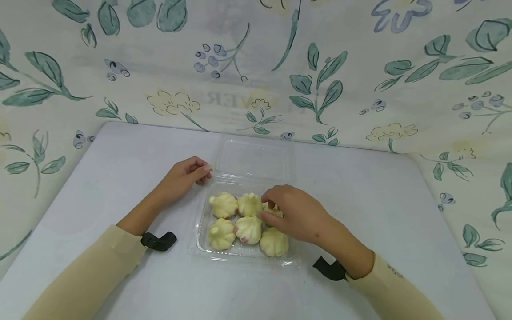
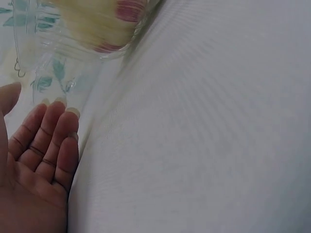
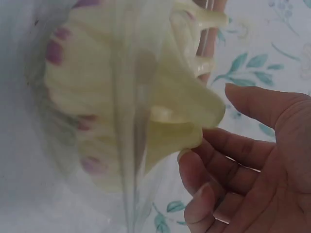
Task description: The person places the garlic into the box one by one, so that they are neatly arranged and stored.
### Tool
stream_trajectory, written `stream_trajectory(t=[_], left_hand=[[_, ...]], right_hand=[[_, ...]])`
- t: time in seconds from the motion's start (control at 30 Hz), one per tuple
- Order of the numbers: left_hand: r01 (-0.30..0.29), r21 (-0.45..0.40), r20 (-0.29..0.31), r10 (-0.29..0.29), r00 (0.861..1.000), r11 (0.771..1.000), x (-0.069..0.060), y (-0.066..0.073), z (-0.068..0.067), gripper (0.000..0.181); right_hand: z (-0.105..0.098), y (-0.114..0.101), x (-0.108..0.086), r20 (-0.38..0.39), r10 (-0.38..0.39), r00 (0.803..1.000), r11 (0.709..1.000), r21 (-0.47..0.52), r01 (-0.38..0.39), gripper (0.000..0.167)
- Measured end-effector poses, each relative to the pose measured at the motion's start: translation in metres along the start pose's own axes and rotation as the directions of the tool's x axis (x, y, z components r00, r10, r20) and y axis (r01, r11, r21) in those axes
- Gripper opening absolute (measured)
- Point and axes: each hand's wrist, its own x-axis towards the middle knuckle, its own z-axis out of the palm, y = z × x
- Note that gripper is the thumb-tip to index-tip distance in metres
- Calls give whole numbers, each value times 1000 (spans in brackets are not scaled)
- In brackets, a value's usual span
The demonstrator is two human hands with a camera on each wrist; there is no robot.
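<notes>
Several pale yellow garlic bulbs (image 1: pixel 248 230) with purplish patches sit in two rows in a clear plastic clamshell box (image 1: pixel 203 231). Over the back right bulb (image 1: pixel 273 218) hovers my right hand (image 1: pixel 298 213), its fingers loosely bent; the hand partly hides that bulb. In the right wrist view, thumb and fingers of the right hand (image 3: pixel 257 160) stand apart close to the bulb stems (image 3: pixel 211 109), with no grip visible. My left hand (image 1: pixel 186 175) rests on the table by the box's back left corner, fingers loosely curled. Its palm (image 2: pixel 36 189) holds nothing in the left wrist view.
The box's transparent lid (image 1: pixel 254 158) lies folded back flat behind the bulbs. The white table (image 1: pixel 140 151) ends against a cloth (image 1: pixel 240 98) printed with leaves and flowers. Black wrist straps (image 1: pixel 159 241) hang near both sleeves.
</notes>
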Motion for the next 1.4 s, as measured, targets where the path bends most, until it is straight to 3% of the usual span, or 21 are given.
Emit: stream_trajectory(t=[0.3, 0.47, 0.6, 0.73, 0.87, 1.0, 1.07, 1.13, 1.23, 1.4], left_hand=[[-78, -85, -59, 73, 996, 993, -1, -7, 5, 34], [-94, -91, -77, 87, 993, 991, 0, -9, 6, 32], [-93, -85, -86, 86, 993, 992, 0, -9, 6, 31], [-101, -82, -96, 93, 991, 992, -1, -10, 4, 31], [-119, -91, -101, 109, 989, 989, -1, -10, 3, 30], [-128, -97, -105, 118, 987, 987, -2, -12, 3, 28], [-132, -97, -107, 121, 987, 987, -2, -12, 3, 28], [-134, -92, -106, 124, 987, 987, -2, -11, 3, 28], [-128, -80, -103, 120, 987, 988, -1, -10, 5, 29], [-70, -37, -65, 68, 996, 997, 0, -6, 3, 35]], right_hand=[[8, -15, -2, 67, -154, 986, 972, -166, 164, 27], [10, -22, -4, 126, -172, 977, 944, -263, 200, 34], [13, -24, -5, 144, -177, 974, 916, -338, 216, 25], [15, -28, -4, 125, -227, 966, 929, -269, 253, 10], [18, -33, 3, 148, -275, 950, 935, -188, 300, 12], [21, -37, 8, 193, -263, 945, 943, -157, 294, 13], [19, -36, 8, 209, -230, 951, 955, -142, 262, 9], [14, -31, 6, 201, -191, 961, 969, -115, 217, 16], [-1, -18, 1, 152, -130, 980, 990, -41, 138, 36], [-25, 18, -1, -49, -30, 998, 996, 79, 33, 32]])
